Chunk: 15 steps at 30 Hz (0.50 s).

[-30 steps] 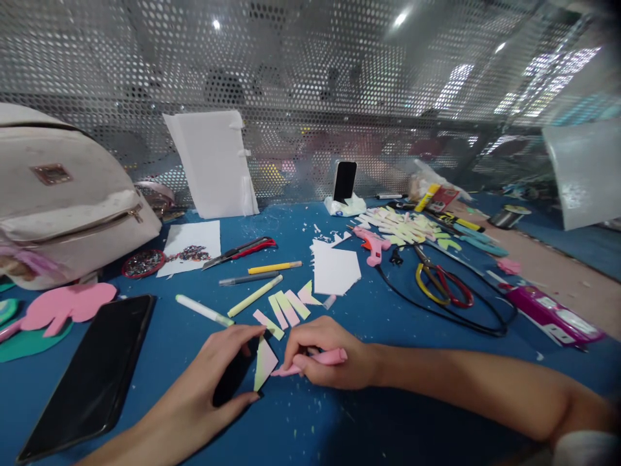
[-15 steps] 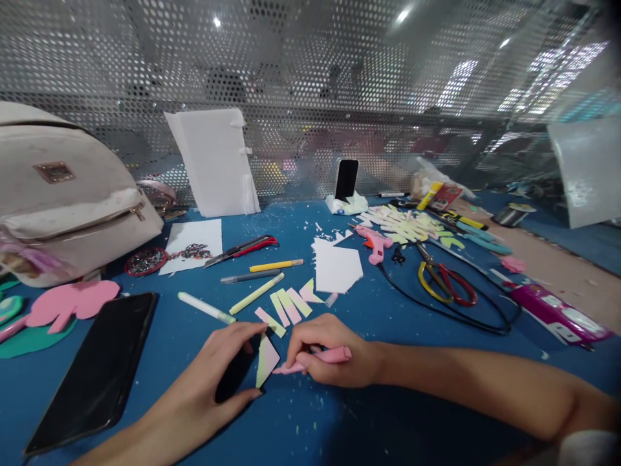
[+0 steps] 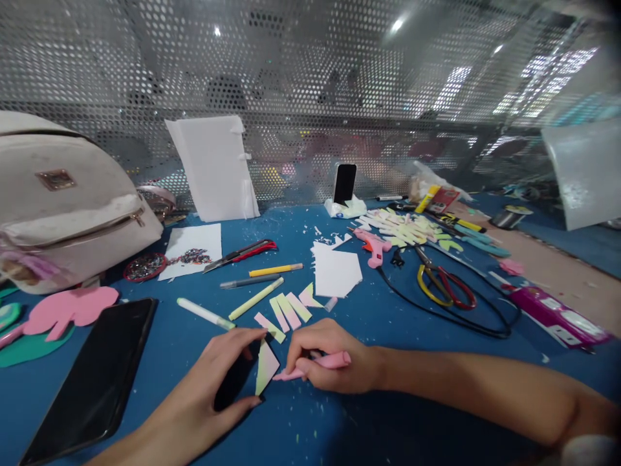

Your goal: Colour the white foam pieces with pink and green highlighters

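Observation:
My right hand (image 3: 330,362) is closed around a pink marker (image 3: 336,360). The marker's tip meets the right edge of a small paper piece (image 3: 266,370), tinted pink and pale green, lying on the blue table. Spread around that piece, the thumb and index finger of my left hand (image 3: 220,382) pin its upper and lower ends. Just beyond lie several coloured paper strips (image 3: 288,310) and a pointed scrap (image 3: 310,296). A white-barrelled green marker (image 3: 204,314) rests near my left fingers, with a light green marker (image 3: 256,299) beside it.
A black phone (image 3: 92,382) and a beige backpack (image 3: 68,207) occupy the left. A red utility knife (image 3: 242,254) lies behind the markers. To the right are a pink glue gun (image 3: 372,246), scissors (image 3: 444,285), a paper-strip pile (image 3: 405,226) and a purple case (image 3: 557,317).
The camera view has shifted slightly, so the scene sits a little lower. Both hands keep nearly the same pose, with the marker tip still at the paper's edge.

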Available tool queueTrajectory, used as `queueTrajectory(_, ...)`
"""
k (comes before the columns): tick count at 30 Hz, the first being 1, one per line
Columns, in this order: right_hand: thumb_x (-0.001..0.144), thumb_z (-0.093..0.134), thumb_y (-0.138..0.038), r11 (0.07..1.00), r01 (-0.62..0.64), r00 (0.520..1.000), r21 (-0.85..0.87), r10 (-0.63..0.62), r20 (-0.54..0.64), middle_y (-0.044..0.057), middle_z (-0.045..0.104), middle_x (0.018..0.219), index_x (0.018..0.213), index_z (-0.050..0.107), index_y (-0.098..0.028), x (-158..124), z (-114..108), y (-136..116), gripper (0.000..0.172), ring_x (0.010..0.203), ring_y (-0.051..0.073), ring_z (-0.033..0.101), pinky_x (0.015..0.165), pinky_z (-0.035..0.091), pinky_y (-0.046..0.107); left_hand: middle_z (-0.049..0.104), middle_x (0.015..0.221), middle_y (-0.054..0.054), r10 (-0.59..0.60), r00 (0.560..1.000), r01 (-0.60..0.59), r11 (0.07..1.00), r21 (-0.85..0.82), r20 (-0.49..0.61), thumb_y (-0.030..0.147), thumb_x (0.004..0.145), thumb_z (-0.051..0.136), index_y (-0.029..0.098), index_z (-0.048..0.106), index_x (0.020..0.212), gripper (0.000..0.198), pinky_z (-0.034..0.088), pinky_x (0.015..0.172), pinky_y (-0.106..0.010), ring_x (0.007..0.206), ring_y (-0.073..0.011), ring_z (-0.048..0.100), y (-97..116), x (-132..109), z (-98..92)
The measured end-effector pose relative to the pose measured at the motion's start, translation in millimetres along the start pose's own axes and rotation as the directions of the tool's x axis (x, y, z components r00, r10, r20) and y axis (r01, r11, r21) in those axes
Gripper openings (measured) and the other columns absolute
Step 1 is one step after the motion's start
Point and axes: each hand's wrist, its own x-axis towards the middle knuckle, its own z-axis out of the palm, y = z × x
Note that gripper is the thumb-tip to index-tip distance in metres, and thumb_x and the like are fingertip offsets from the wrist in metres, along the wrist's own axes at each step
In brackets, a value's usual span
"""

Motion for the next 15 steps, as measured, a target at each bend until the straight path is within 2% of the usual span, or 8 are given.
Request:
queueTrajectory(8,0.086,0.050,-0.016,0.999,0.044,0.999,0.021,-0.044,-0.002,0.002,0.072,0.072,0.084,0.070,-0.016,-1.4,-1.5,1.2,0.020,0.060,0.011,0.063,0.060,0.049,0.020,0.062,0.132,-0.007,0.008,1.000,-0.008,1.000,0.010,-0.011,0.024,0.095,0.063,0.038,0.043,0.150,0.060,0.049,0.108,-0.044,0.121,-0.0279,0.061,2.2,1.3,-1.7)
queueTrajectory(15,0.087,0.050,-0.017,0.998,0.056,0.998,0.022,-0.056,0.004,0.003,0.072,0.071,0.084,0.071,-0.014,0.0,-2.4,0.7,0.021,0.060,0.011,0.063,0.059,0.049,0.020,0.059,0.134,-0.008,-0.011,1.000,0.011,1.000,0.000,0.001,0.024,0.096,0.060,0.038,0.040,0.152,0.061,0.047,0.110,-0.047,0.121,-0.0286,0.059,0.8,-0.6,-1.1)
